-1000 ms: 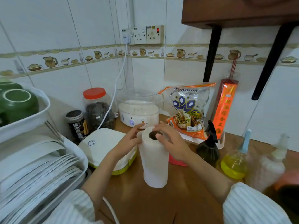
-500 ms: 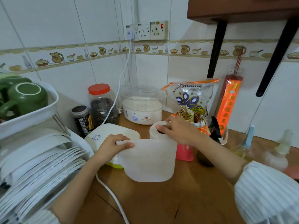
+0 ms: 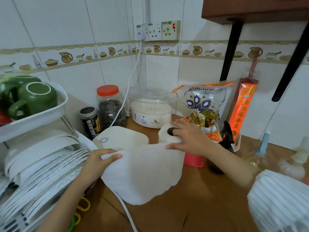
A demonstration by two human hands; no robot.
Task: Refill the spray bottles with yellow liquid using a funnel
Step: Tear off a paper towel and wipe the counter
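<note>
Two hands work the paper towel roll [image 3: 168, 134] near the countertop's back edge: the left hand [image 3: 98, 160] pinches the pulled sheet [image 3: 143, 173] while the right hand [image 3: 189, 138], fingers spread, steadies the roll, so tearing likely comes next, before any refilling.

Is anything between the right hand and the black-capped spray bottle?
Nothing visible stands between them. The right hand rests on the paper towel roll, and the dark spray bottle stands just to its right. The pulled sheet, pinched by the left hand, hangs on the other side.
</note>
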